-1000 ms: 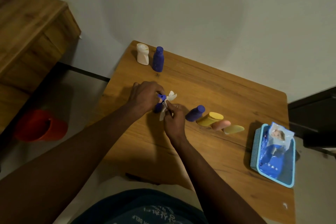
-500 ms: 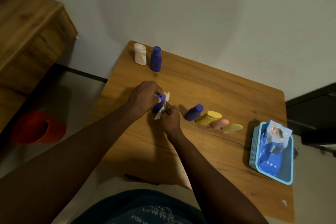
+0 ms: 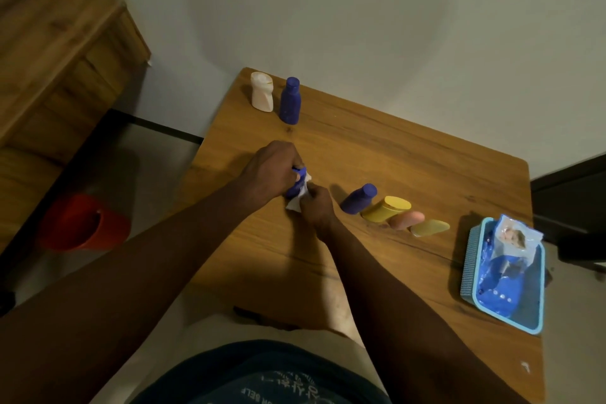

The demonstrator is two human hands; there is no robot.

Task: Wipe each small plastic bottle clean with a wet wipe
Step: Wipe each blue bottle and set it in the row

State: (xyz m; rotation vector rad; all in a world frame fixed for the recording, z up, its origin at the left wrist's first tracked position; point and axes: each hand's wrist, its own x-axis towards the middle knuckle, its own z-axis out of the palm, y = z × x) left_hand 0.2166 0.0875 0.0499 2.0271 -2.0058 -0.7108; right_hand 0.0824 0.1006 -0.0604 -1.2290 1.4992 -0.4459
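Note:
My left hand grips a small blue bottle at the middle of the wooden table; most of the bottle is hidden by my fingers. My right hand pinches a white wet wipe against the bottle's lower side. A row of bottles lies to the right: blue, yellow, pink and olive. At the table's far left corner stand a white bottle and another blue bottle.
A light blue basket at the table's right edge holds a blue wet-wipe pack. A wooden cabinet stands to the left, with a red bucket on the floor beside it. A wall runs behind the table.
The wipe was bunched near the bottle's cap and has slid down along its side with my right hand. The left hand keeps its grip on the bottle.

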